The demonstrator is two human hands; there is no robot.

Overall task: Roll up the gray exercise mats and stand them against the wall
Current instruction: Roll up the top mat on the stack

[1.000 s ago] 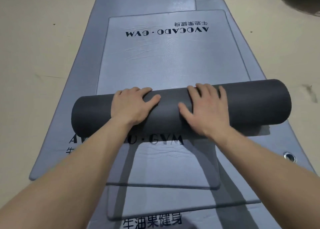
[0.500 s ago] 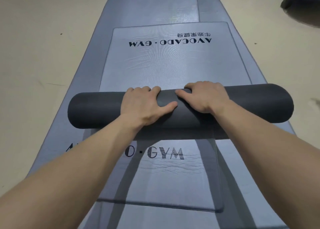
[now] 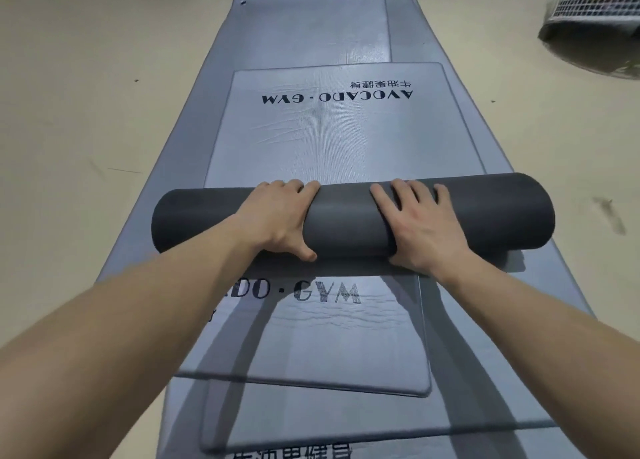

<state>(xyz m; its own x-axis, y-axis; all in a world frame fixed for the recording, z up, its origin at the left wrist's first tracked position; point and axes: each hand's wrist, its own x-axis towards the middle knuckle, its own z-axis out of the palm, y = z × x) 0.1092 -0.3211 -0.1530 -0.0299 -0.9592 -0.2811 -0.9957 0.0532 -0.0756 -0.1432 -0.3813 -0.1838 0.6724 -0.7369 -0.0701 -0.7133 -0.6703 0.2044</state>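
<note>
While the dark roll point(image 3: 346, 219) lies across the middle of the frame on the stack of gray mats point(image 3: 311, 32), its unrolled part point(image 3: 329, 139) stretches toward the top, printed name upside down. Our left hand point(image 3: 277, 216) wraps the roll, fingers curled over its far side and thumb under the near side. Our right hand point(image 3: 420, 223) presses on top, fingers spread nearly straight. We judge uneven pushing to be the main risk: both hands sit near the centre, so the ends could drift and the roll turn cone-shaped or slack. The mats underneath might also slide along.
</note>
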